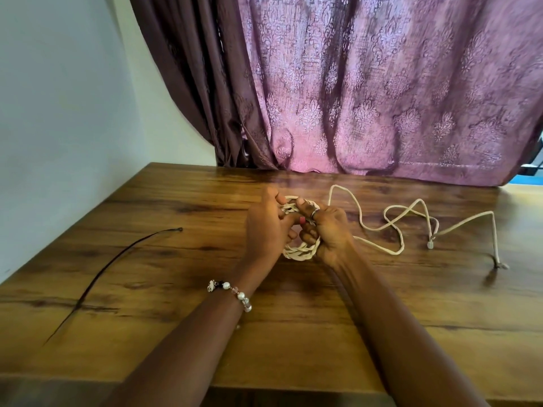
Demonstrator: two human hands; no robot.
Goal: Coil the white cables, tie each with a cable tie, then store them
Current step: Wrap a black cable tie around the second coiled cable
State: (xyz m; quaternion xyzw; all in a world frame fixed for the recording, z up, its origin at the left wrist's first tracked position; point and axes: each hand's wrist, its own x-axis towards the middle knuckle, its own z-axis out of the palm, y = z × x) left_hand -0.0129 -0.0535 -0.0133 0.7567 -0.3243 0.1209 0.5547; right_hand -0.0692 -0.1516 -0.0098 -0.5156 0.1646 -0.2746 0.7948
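No readable text, labels, brands, numbers or signs anywhere in view.

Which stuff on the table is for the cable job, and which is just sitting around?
For the job:
white cable coil, held by left hand and right hand
loose white cable
black cable tie

Just there:
purple curtain
bead bracelet
wooden table

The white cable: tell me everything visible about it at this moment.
The white cable is thin, cream-white and looks rubbery. Part of it is wound into a small round coil held just above the wooden table, gripped by the left hand and the right hand. The rest trails right across the table in loose kinked loops. Two small plugs show on the loose part; one end stands slightly raised.
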